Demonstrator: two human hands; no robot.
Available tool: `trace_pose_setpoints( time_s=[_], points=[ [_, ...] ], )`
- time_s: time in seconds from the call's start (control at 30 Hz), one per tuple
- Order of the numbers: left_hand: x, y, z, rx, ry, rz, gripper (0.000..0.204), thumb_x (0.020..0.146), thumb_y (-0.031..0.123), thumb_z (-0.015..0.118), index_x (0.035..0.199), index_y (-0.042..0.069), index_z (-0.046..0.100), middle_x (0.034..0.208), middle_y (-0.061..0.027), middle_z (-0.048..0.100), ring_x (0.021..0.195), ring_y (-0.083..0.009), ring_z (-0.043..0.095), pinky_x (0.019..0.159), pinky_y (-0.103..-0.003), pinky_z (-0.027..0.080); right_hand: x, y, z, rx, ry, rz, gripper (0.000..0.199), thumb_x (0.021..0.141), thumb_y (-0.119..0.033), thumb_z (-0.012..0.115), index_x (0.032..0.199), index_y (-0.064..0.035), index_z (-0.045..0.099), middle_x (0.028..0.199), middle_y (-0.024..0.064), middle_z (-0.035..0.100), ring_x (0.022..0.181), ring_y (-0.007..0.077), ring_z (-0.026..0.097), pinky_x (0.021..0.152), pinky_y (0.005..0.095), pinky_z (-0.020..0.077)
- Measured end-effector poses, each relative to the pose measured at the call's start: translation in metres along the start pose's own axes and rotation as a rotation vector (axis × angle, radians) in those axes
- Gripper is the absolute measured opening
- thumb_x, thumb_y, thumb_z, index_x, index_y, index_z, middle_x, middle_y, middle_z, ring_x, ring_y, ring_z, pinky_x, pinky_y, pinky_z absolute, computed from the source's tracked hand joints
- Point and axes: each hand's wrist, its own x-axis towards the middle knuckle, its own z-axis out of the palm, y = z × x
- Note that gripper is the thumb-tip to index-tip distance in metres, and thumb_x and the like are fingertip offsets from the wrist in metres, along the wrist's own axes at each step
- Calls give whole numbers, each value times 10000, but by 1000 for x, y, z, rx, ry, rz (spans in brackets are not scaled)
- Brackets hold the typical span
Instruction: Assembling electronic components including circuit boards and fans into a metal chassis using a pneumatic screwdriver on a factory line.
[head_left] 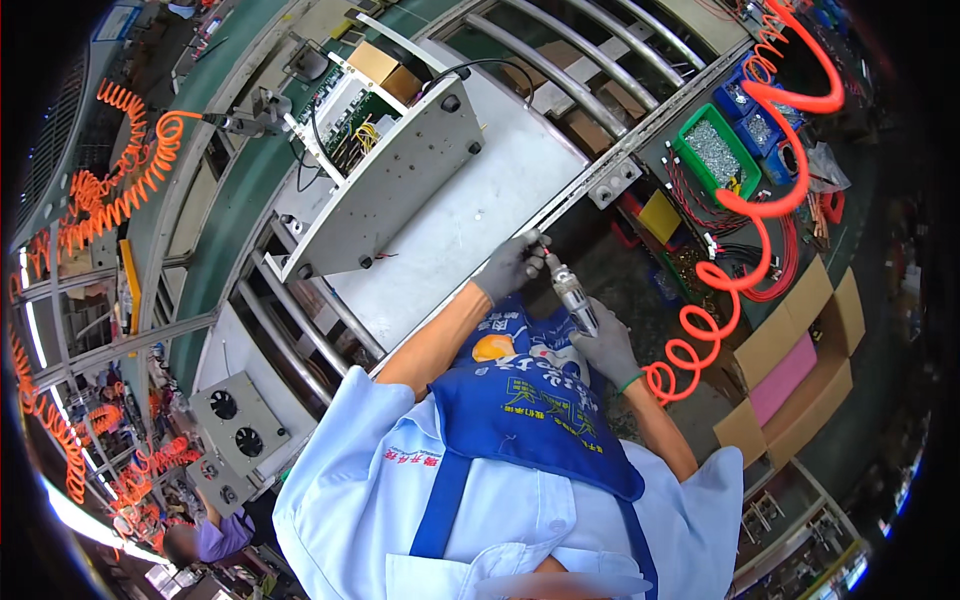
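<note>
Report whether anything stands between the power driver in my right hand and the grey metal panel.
Yes: your gloved left hand, its fingers at the tip of the power driver, on the side toward the grey metal panel. Beyond it lies the flat white board; nothing else visible stands between.

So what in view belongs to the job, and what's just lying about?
In hand, apparently:
power driver, gripped by the right hand
left hand, at the driver's tip
red coiled hose
grey circuit-board chassis, probably

Seemingly lying about:
open cardboard box
red cables
</note>
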Motion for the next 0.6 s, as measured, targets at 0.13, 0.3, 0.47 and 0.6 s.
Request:
trace_pose_setpoints(
  time_s=[0.13, 0.3, 0.47, 0.6],
  points=[
    [-2, 19, -24, -25, -5, 40, 298, 974, 347, 517, 1002, 61, 595, 771, 2, 527, 638, -94, 484, 530, -216, 397, 23, -14, 15, -61, -118, 48, 540, 691, -212, 680, 1197, -71, 553, 963, 188, 628, 903, 336, 626, 802, 406, 485],
    [1, 26, -43, -74, 145, -2, 259, 966, 314, 535, 1009, 73, 618, 769, 17, 541, 608, -81, 481, 516, -216, 397, 39, -18, 24, -8, -139, -22, 411, 704, -173, 662, 1092, -85, 558, 896, 215, 622, 876, 396, 616, 771, 452, 484],
    [0, 28, -42, 115, 188, 115, 257, 959, 288, 544, 1035, 53, 616, 719, 24, 511, 571, -62, 442, 477, -195, 363, 41, -8, 12, 91, -201, 27, 403, 705, -182, 653, 1087, -93, 561, 902, 217, 621, 884, 404, 610, 763, 460, 481],
    [37, 36, 2, 362, 394, 70, 233, 923, 270, 568, 968, 56, 649, 615, 49, 434, 474, -51, 346, 405, -211, 288, 26, 18, -12, -40, -131, -51, 445, 699, -214, 662, 1095, -63, 529, 934, 245, 608, 882, 425, 598, 759, 487, 468]
  ],
)
